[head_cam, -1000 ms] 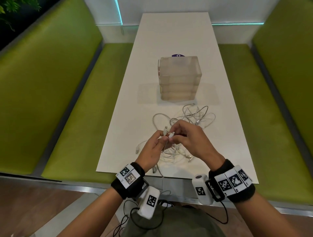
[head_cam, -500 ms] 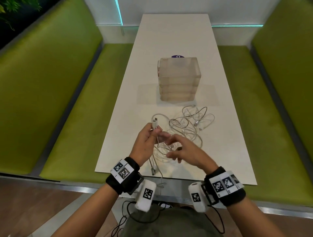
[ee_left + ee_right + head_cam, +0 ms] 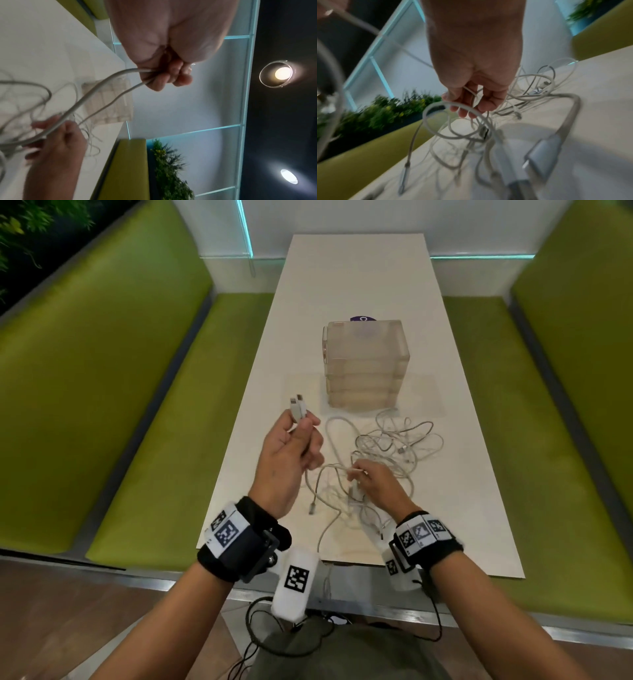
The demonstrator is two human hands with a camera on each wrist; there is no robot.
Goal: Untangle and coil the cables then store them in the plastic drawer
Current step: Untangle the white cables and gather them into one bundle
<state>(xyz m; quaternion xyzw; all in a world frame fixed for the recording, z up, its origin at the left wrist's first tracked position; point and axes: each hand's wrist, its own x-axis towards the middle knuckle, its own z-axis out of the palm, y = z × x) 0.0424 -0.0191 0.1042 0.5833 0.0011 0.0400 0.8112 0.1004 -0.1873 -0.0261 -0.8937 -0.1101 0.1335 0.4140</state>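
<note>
Head view: left hand point(image 3: 289, 453) raised over the table's point(image 3: 479, 508) left edge, fingers curled tight round two cable ends point(image 3: 297, 409) held side by side, plugs pointing up and away. The left wrist view confirms two strands running out of the fist down toward the pile. Right hand point(image 3: 373, 482) low over the near part of the tangle of white cables point(image 3: 394, 446), fingers loosely hooked through a few loops, one thin strand pinched. The tangle lies on the table just near of the shut plastic drawer unit point(image 3: 366, 364). Step in hand, as I judge it: untangling, freeing one cable. The next move calls for drawing that doubled cable clear while the right hand holds the rest down, then coiling.
</note>
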